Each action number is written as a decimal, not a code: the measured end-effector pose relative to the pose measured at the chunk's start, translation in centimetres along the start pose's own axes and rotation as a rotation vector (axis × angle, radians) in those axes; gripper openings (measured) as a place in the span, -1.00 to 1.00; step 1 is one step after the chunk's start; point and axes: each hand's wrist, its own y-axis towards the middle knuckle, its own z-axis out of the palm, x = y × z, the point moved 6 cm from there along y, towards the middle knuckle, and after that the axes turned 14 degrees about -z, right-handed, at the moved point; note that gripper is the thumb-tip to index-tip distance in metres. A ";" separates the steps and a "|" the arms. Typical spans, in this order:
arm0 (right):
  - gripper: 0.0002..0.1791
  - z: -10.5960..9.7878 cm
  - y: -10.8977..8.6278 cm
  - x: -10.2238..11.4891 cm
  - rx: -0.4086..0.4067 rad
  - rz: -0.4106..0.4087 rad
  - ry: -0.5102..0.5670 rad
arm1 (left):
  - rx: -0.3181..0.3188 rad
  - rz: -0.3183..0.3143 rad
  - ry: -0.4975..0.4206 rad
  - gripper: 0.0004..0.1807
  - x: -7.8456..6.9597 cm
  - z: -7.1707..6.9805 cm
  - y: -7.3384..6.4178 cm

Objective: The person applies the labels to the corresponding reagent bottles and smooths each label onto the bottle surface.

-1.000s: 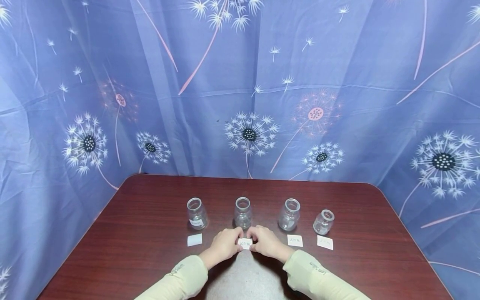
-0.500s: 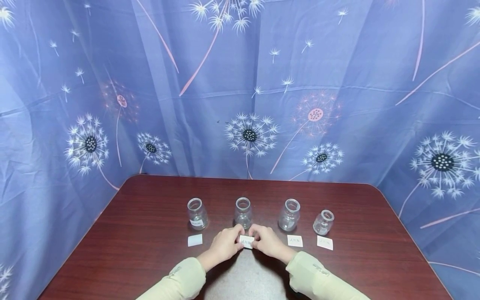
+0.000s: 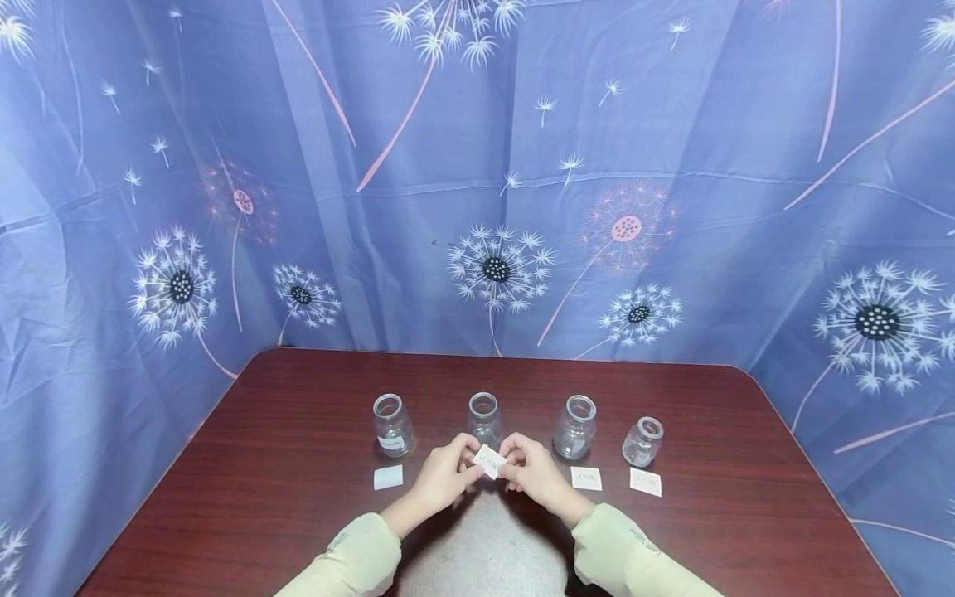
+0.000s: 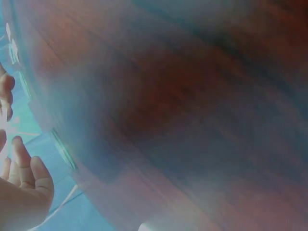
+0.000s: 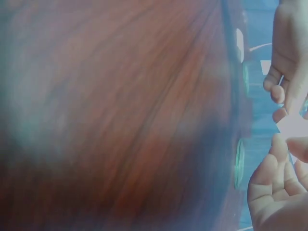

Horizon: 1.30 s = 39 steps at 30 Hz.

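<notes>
A person's left hand (image 3: 440, 478) and right hand (image 3: 539, 480), fingers (image 3: 466, 441) clamped on opposite sides, hold a small written label (image 3: 488, 461) near a glass jar (image 3: 483, 419). Three more jars (image 3: 574, 429) stand alongside.

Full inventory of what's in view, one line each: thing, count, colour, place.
Held slip: 1, white with dark writing, between the two hands
Blank slip: 1, bluish white, on table before leftmost jar
Written slips: 2, white, on table before the two right-hand jars
Large jars: 3, clear glass, standing in a row; leftmost bears a label
Label: 1, white, on leftmost jar
Small jar: 1, clear glass, right end of row
Table: 1, dark reddish brown, under everything
Curtain: blue, dandelion print, behind and beside table; panel count unclear
Sleeves: 2, pale yellow-green, on the forearms
Left hand: 1, left of held slip
Right hand: 1, right of held slip
</notes>
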 end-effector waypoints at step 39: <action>-0.84 0.0 -0.3 5.2 0.025 -0.152 -0.125 | 0.059 0.084 0.057 -0.91 -0.6 -0.2 -0.5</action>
